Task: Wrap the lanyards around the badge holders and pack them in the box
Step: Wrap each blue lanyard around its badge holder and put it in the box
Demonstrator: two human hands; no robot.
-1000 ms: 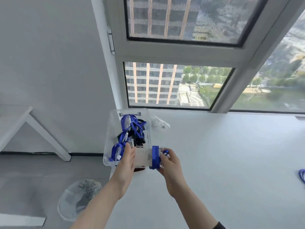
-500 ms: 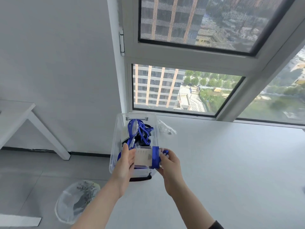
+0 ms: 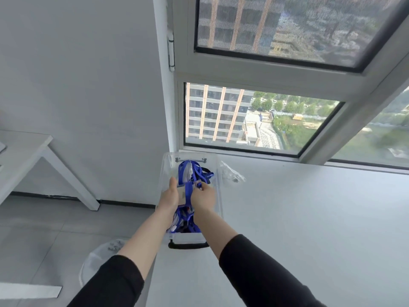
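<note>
Fingers (image 3: 199, 189) of the right hand (image 3: 203, 197) pinch the blue lanyard (image 3: 188, 193) wound round the badge holder (image 3: 182, 194), while the left hand (image 3: 169, 196) grips the holder's left edge. Both hover over the middle of the clear box (image 3: 219, 196), above other wrapped holders inside. The box sits along the left edge of the white counter (image 3: 298, 229), its far end near the window sill. A crumpled bag (image 3: 230, 176) lies just beside its far right corner. White counter stretches wide to the right; left of the edge, a bin (image 3: 95, 267) stands on the floor
</note>
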